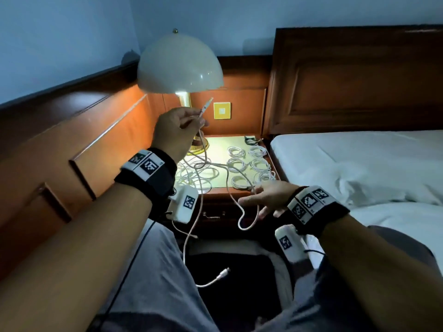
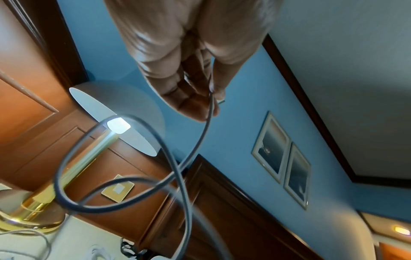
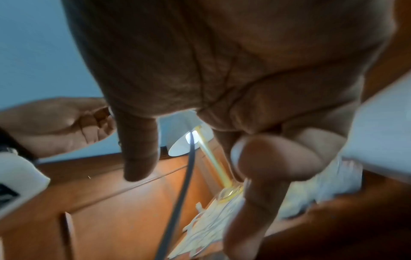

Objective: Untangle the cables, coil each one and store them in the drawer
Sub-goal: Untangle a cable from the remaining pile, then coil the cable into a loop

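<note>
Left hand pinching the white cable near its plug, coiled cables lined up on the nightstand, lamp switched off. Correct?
Not quite: the lamp is on, lighting the nightstand in the head view. The rest holds: the left hand pinches the white cable near its plug, and coiled cables lie in rows there.

White cable [image 1: 201,188] hangs looped off the nightstand [image 1: 217,144], coiled cables [image 1: 249,164] lying beside

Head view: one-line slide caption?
Left hand pinches a white cable near its plug; right hand open beside coiled cables on nightstand.
</note>
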